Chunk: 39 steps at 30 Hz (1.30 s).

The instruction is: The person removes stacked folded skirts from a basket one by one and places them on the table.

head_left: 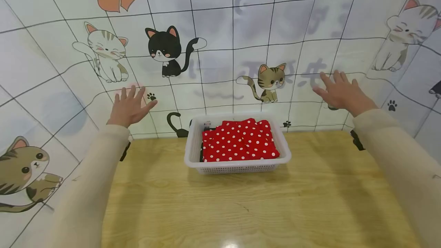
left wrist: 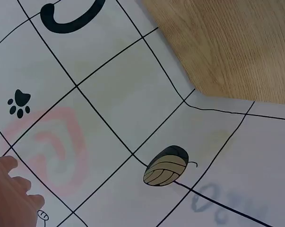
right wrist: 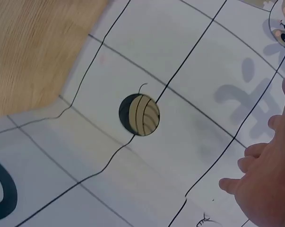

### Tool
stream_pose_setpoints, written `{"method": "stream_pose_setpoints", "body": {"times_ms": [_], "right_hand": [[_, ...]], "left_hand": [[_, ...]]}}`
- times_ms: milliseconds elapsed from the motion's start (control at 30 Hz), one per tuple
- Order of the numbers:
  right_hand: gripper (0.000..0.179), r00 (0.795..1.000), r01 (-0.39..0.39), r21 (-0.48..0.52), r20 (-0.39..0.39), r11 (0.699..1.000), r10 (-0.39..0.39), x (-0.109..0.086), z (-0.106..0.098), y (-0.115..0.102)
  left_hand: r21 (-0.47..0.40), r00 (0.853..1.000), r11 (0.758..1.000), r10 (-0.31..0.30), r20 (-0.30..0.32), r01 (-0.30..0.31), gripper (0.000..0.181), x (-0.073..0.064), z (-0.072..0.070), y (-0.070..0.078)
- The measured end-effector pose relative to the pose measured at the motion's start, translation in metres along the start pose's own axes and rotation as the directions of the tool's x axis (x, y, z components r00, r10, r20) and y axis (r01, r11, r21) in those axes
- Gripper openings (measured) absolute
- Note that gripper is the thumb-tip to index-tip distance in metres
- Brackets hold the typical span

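Note:
Both arms reach forward in cream sleeves, one at each side. My left hand (head_left: 128, 107) has its fingers spread, thumb toward the middle, holding nothing; part of that hand (left wrist: 12, 194) shows at the lower left of the left wrist view. My right hand (head_left: 342, 92) is likewise spread with nothing in it, and its edge (right wrist: 267, 175) appears at the right of the right wrist view. Between and below the hands, a white plastic basket (head_left: 237, 167) stands on the table. Inside lies a folded red cloth with white dots (head_left: 237, 141), with some dark material peeking out at its left edge.
The wood-grain table (head_left: 220, 209) has its back edge against a white covering (head_left: 220, 68) printed with grid lines, cartoon cats and paw prints. The covering also rises at the left and right sides. The basket sits at the table's back, near the covering.

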State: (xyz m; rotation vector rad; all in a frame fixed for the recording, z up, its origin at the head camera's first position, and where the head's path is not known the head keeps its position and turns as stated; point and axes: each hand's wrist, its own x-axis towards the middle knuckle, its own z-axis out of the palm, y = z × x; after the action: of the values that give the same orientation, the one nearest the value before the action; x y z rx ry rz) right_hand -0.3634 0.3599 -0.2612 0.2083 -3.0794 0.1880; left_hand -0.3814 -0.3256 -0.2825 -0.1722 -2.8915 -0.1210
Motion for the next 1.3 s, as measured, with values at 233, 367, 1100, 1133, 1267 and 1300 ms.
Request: {"method": "stream_pose_setpoints", "body": {"times_ms": [233, 367, 1100, 1133, 1267, 1300], "right_hand": [[0.090, 0.998, 0.064, 0.033, -0.008, 0.997, -0.063, -0.002, 0.010, -0.016], [0.093, 0.997, 0.078, 0.108, 0.022, 0.991, -0.080, -0.003, 0.018, -0.033], [0.084, 0.987, 0.152, 0.567, -0.042, 0.810, -0.155, -0.043, 0.052, -0.109], [0.085, 0.986, 0.156, 0.575, -0.044, 0.803, -0.160, -0.044, 0.055, -0.112], [0.085, 0.988, 0.139, 0.622, -0.041, 0.770, -0.146, -0.052, 0.065, -0.121], [0.085, 0.989, 0.137, 0.636, -0.043, 0.759, -0.142, -0.055, 0.067, -0.122]], "left_hand": [[-0.188, 0.998, 0.981, -0.061, -0.027, 0.055, 0.101, -0.004, 0.002, 0.001], [-0.316, 0.997, 0.946, -0.079, 0.005, 0.077, 0.100, -0.013, 0.007, 0.005], [-0.788, 0.996, 0.609, -0.053, 0.075, 0.092, 0.089, -0.050, 0.041, 0.077], [-0.805, 0.996, 0.585, -0.051, 0.078, 0.093, 0.087, -0.053, 0.043, 0.081], [-0.874, 0.996, 0.479, -0.010, 0.086, 0.080, 0.083, -0.061, 0.051, 0.099], [-0.894, 0.996, 0.442, 0.003, 0.085, 0.075, 0.082, -0.061, 0.053, 0.104]]}}
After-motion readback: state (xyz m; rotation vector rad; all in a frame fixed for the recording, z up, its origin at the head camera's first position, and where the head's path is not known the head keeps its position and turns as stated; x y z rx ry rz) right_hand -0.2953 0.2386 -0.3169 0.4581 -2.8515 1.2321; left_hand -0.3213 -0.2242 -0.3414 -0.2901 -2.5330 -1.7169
